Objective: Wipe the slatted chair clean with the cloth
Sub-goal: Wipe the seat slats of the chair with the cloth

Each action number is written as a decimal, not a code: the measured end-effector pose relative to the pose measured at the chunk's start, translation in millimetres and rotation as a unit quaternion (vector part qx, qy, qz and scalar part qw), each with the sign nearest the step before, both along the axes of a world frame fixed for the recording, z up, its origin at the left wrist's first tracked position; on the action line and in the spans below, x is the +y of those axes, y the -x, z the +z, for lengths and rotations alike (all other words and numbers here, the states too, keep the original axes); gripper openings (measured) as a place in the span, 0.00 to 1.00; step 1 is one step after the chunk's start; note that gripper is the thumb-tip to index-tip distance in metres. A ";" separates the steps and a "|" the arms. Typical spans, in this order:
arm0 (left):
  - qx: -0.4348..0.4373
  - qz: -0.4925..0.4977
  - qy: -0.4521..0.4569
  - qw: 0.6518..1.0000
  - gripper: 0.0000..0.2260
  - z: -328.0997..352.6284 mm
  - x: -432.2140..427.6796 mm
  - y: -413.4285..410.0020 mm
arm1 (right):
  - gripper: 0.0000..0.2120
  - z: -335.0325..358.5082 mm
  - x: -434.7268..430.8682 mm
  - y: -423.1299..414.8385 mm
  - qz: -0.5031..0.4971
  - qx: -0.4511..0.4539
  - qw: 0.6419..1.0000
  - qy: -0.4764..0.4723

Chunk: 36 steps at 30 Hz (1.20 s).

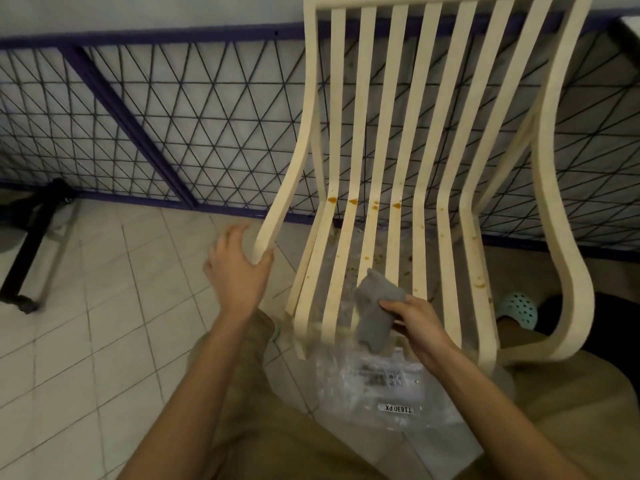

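Cream chair (398, 116) on tiled floor (104, 306) before a wire fence (173, 116), orange stains (353, 201) across its slats: left hand (239, 268) curls round the armrest (294, 168) tip, right hand (419, 323) pinches the grey cloth (377, 313) bunched over the front seat slats, above a clear bag (381, 386).

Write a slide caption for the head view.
Left hand grips an armrest of the stained chair while right hand holds a grey cloth over its seat.
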State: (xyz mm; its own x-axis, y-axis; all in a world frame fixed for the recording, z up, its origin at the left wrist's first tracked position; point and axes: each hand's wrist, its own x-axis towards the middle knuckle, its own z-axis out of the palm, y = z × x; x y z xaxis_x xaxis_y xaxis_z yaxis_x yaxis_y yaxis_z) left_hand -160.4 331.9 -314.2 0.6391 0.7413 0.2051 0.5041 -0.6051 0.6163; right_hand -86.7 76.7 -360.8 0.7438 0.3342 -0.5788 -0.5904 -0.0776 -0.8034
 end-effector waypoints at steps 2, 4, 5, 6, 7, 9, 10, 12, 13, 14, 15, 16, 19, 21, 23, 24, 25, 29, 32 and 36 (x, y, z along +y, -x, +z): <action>0.057 0.041 0.140 0.988 0.24 -11.1 2.5 -10.4 | 0.06 -3.2 -4.8 0.6 -0.005 -0.033 0.999 0.032; 0.059 0.064 0.242 0.966 0.19 -23.2 -7.2 -13.6 | 0.05 -8.1 -9.7 1.0 0.005 -0.056 0.997 0.049; 0.051 0.067 0.245 0.966 0.17 -24.9 -12.0 -12.2 | 0.04 -10.8 -12.0 1.6 0.017 -0.066 0.996 0.057; 0.042 0.060 0.249 0.966 0.15 -24.6 -15.7 -9.7 | 0.05 -13.6 -12.6 1.7 0.029 -0.075 0.995 0.060; 0.040 0.048 0.255 0.965 0.13 -20.4 -20.2 -6.5 | 0.05 -16.2 -12.2 1.7 0.040 -0.081 0.994 0.059; 0.049 0.026 0.275 0.960 0.11 -16.4 -27.7 3.0 | 0.04 -17.8 -8.7 7.6 0.060 -0.086 0.993 0.052; 0.049 0.014 0.287 0.957 0.10 -17.7 -30.4 7.1 | 0.04 -17.8 -6.2 9.0 0.072 -0.105 0.990 0.059; 0.053 -0.006 0.308 0.950 0.10 -17.2 -38.5 16.0 | 0.05 -18.0 -1.7 12.4 0.109 -0.183 0.972 0.094; 0.057 -0.016 0.322 0.945 0.10 -17.4 -41.7 19.8 | 0.06 -18.0 1.0 14.8 0.130 -0.223 0.959 0.113; 0.057 -0.023 0.335 0.940 0.11 -16.5 -42.8 23.1 | 0.07 -16.5 5.2 18.0 0.149 -0.254 0.947 0.127; 0.062 -0.029 0.348 0.935 0.10 -14.8 -43.2 26.1 | 0.07 -17.3 9.4 22.0 0.165 -0.283 0.934 0.140; 0.067 -0.033 0.364 0.928 0.10 -12.4 -43.0 27.5 | 0.08 -21.0 14.2 26.6 0.183 -0.312 0.919 0.155; 0.092 -0.047 0.400 0.911 0.06 -4.9 -35.6 12.7 | 0.08 -47.7 32.4 47.9 0.298 -0.365 0.862 0.188; 0.095 -0.058 0.392 0.913 0.06 -3.8 -26.8 -12.5 | 0.10 -72.0 43.2 65.0 0.394 -0.360 0.814 0.231; 0.085 -0.057 0.375 0.921 0.11 -4.8 -21.4 -37.1 | 0.13 -88.5 52.0 72.5 0.442 -0.357 0.765 0.302; 0.079 -0.055 0.363 0.927 0.12 -7.5 -19.0 -45.8 | 0.13 -92.1 57.6 71.3 0.454 -0.352 0.749 0.332; 0.077 -0.055 0.348 0.933 0.11 -9.3 -18.5 -50.2 | 0.14 -93.2 63.2 67.7 0.462 -0.349 0.734 0.355; 0.078 -0.059 0.299 0.949 0.08 -16.6 -15.6 -51.7 | 0.17 -91.8 89.6 39.0 0.449 -0.328 0.731 0.396; 0.066 -0.058 0.297 0.951 0.07 -18.0 -13.7 -52.4 | 0.22 -94.5 109.7 17.3 0.427 -0.309 0.753 0.394; 0.063 -0.064 0.287 0.954 0.07 -19.8 -13.5 -52.3 | 0.19 -93.4 110.8 19.5 0.412 -0.297 0.772 0.382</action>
State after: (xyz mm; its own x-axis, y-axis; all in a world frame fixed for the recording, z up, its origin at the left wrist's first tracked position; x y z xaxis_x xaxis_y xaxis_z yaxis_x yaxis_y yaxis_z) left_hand -108.1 318.4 -334.0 0.7252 0.6220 -0.2953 0.5402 -0.2482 0.8041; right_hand -106.2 187.5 -454.2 0.6701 0.5659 -0.4804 0.3672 -0.8152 -0.4479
